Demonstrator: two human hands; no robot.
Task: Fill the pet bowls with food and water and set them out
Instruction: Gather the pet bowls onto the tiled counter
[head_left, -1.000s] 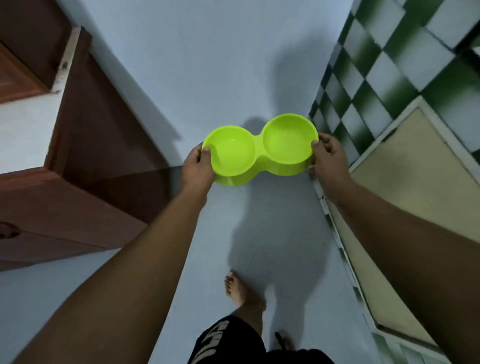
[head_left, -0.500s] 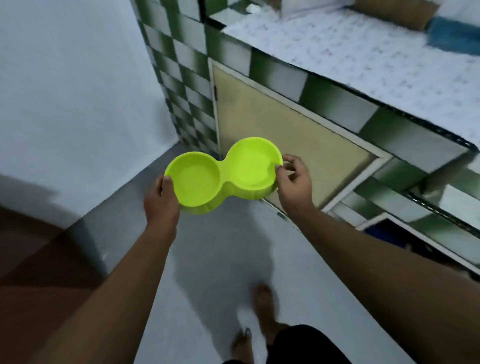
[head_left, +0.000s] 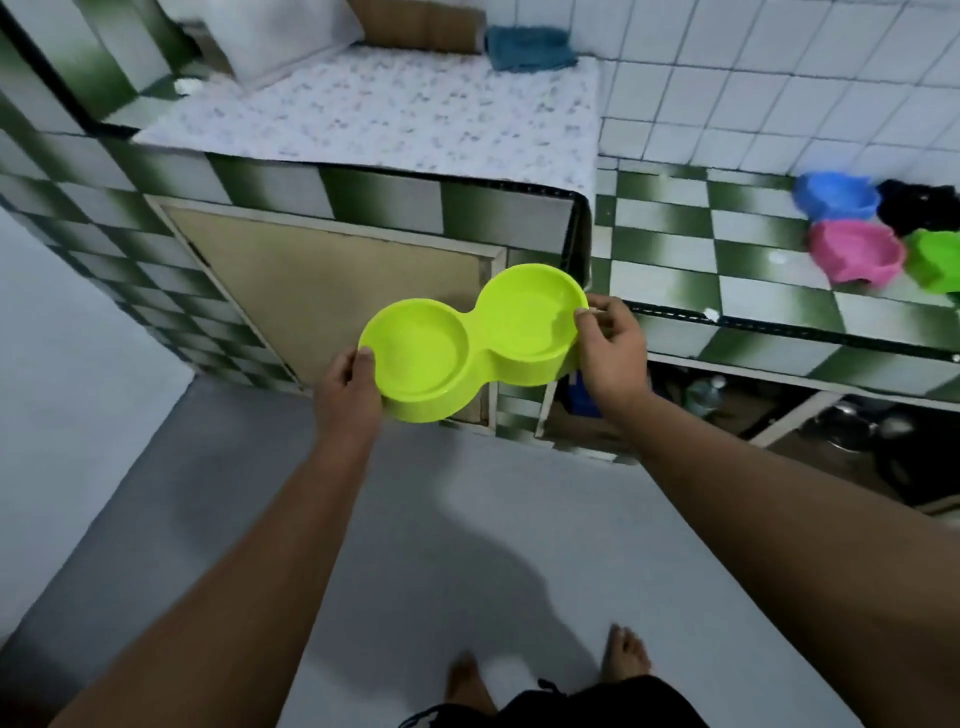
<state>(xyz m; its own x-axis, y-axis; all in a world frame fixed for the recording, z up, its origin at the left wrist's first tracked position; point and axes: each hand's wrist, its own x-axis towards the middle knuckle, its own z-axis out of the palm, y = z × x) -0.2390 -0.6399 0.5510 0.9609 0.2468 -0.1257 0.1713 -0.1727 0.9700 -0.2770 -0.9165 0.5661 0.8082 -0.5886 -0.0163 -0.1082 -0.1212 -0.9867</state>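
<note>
A lime-green double pet bowl (head_left: 470, 343) with two round wells is held level in the air in front of a tiled counter. My left hand (head_left: 345, 392) grips its left end with the thumb over the rim. My right hand (head_left: 613, 348) grips its right end. Both wells look empty. More pet bowls stand on the checkered counter at the right: a blue bowl (head_left: 834, 195), a pink bowl (head_left: 854, 257), a green bowl (head_left: 935, 260) and a black bowl (head_left: 919, 205).
The green-and-white checkered counter (head_left: 675, 249) runs to the right. A higher patterned worktop (head_left: 395, 109) with a blue cloth (head_left: 530, 47) lies ahead. A beige cabinet door (head_left: 322, 275) is below it. Open shelves under the counter hold bottles and pots. My bare feet stand on grey floor (head_left: 441, 519).
I have turned right, from the white wall and wooden door toward the tiled counter. The double bowl stays in both hands and the counter with coloured bowls has come into view.
</note>
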